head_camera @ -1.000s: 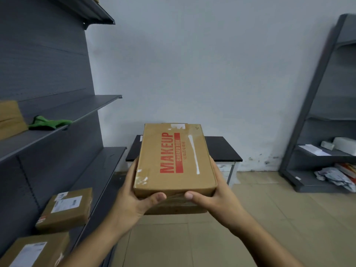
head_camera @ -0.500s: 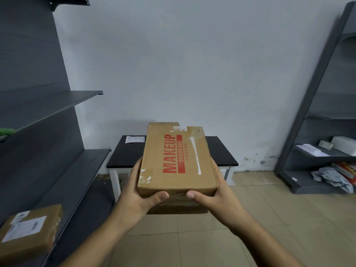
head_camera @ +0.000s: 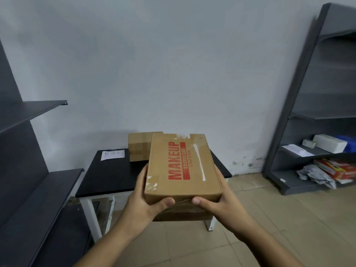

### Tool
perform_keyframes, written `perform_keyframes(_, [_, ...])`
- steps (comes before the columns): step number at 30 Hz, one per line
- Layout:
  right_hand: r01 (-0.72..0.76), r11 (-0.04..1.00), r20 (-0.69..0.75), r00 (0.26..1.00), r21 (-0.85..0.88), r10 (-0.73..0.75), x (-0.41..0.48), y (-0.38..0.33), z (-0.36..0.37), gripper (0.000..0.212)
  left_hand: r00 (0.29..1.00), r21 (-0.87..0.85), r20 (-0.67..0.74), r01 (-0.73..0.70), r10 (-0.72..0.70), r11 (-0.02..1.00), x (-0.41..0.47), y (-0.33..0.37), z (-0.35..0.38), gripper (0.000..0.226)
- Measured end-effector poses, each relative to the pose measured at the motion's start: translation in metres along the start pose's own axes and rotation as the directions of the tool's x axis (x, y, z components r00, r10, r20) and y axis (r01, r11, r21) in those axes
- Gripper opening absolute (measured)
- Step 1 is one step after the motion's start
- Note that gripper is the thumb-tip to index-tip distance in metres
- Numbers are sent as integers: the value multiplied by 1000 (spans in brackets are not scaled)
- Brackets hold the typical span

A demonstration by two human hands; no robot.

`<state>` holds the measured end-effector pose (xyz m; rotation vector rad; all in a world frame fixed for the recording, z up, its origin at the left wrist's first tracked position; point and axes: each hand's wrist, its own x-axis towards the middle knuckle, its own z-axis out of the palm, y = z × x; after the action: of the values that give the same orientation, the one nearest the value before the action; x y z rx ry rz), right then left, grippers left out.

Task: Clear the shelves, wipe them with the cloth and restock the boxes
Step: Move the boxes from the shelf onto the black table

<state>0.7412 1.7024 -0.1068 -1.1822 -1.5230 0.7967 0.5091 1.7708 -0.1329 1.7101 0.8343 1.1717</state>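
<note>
Table [head_camera: 107, 178] looms closer; left hand [head_camera: 142, 199] and right hand [head_camera: 221, 205] grip MAKEUP box [head_camera: 183, 166] between them

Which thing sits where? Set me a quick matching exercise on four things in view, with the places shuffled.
Things:
1 MAKEUP box
2 plain box
3 white block
4 crumpled wrap

Places:
A right rack, bottom shelf
B on the table
C held between left hand and right hand
D right rack, second shelf up

Pairs: 1-C, 2-B, 3-D, 4-A
</note>
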Motion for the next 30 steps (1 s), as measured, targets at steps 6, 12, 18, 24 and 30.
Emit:
perform_keyframes(6, [-29,999,-36,999,-18,28,62,32,-25,85,999,-18,31,10,-10,1000,76,-32,13,123])
perform_keyframes(12, [-21,1000,-22,1000,-17,20,128,74,-63,83,999,8,40,20,-20,1000,151,-66,37,124])
perform_keyframes(18, [-15,1000,21,1000,-10,15,197,121,-112,79,999,28,-10,33,-33,999,224,-99,72,123])
perform_keyframes(24, [-35,999,40,999,-12,35,262,157,-161,83,998,39,-43,46,-44,998,294,-118,108,123])
perform_keyframes(30, [-64,998,65,996,7,63,319,192,-190,82,998,20,-30,63,-62,998,358,-144,127,114])
